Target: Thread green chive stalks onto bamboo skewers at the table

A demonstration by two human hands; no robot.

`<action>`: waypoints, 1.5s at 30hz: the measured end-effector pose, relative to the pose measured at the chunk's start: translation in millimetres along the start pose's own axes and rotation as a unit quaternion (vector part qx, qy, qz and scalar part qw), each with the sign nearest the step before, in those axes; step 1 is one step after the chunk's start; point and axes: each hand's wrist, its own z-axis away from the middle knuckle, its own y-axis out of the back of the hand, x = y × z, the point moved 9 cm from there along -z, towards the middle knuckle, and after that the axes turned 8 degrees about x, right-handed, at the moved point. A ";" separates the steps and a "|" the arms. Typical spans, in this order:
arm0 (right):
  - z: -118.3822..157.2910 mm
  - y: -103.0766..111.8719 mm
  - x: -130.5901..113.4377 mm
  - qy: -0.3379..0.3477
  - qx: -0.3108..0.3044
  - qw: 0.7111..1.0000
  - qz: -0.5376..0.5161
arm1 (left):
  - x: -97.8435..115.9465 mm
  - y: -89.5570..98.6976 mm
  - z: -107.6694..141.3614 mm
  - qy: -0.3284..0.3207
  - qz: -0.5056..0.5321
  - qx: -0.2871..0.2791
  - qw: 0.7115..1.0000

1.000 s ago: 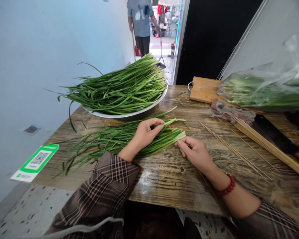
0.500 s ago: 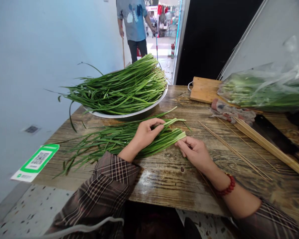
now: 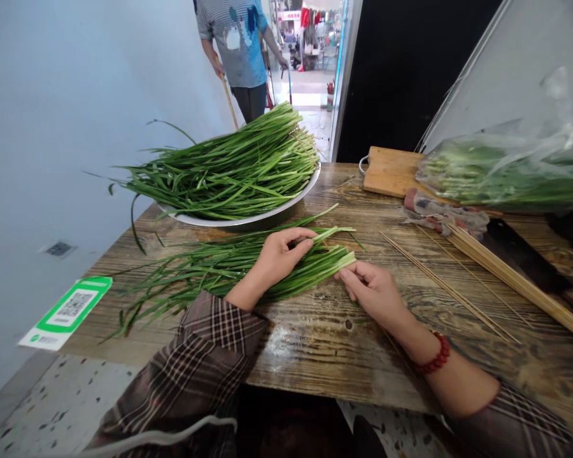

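Garlic chives (image 3: 210, 267) lie in a loose bunch on the wooden table, leaves to the left and pale cut ends to the right. Across the bunch rests my left hand (image 3: 281, 254), thumb and fingers closed round several stalks near their pale ends. My right hand (image 3: 372, 289) is pinched closed against the lower white ends. A thin bamboo skewer (image 3: 398, 348) appears to run from it under my forearm, mostly hidden. To the right, a few loose bamboo skewers (image 3: 449, 286) lie on the table.
A metal basin (image 3: 248, 221) heaped with chives stands behind the bunch. At right are a cutting board (image 3: 394, 172), a bagged bundle of greens (image 3: 506, 172), a skewer bundle (image 3: 516, 280) and a dark cleaver (image 3: 525, 254). A person (image 3: 236, 51) with a stick stands beyond.
My hands and the chives keep practically the same position. The person in the background has shifted left, and the stick in that person's hand is now tilted.
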 end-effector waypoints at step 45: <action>1.1 2.9 0.8 0.029 0.033 0.999 0.026 | -2.0 -8.1 4.5 0.022 0.040 -0.013 0.999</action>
